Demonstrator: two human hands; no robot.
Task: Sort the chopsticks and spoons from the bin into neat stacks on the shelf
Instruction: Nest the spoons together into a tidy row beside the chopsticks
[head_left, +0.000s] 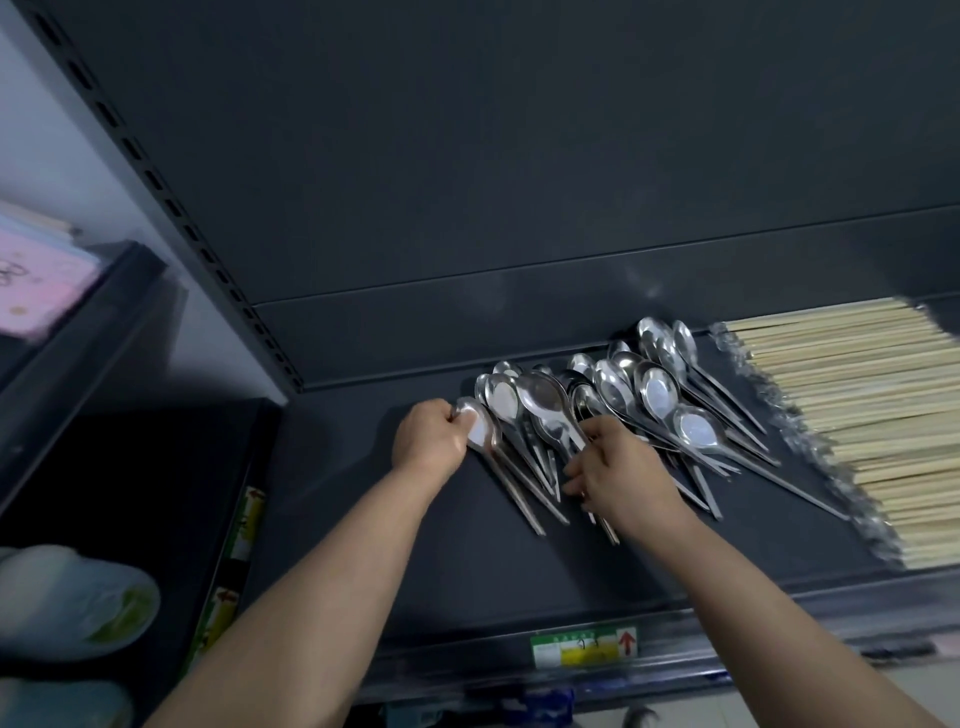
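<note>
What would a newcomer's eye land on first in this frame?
Shiny metal spoons fan out across the middle of the dark shelf. The left hand grips the leftmost spoon by its bowl, and the right hand holds handles in the middle of the fan. To their right lies a pale, tidy block of chopsticks.

Far left, up high: flat pink package (36, 280), blurred, lying on a dark neighbouring ledge. Just right of it, rising slantwise: grey metal upright (156, 182) punched with a row of slots. Lower left: white plastic-wrapped bundle (67, 603) with a green patch. Low centre: green-and-yellow paper label (584, 646) bearing a red arrow. Below that, partly hidden: blue printed packet (540, 706).
</note>
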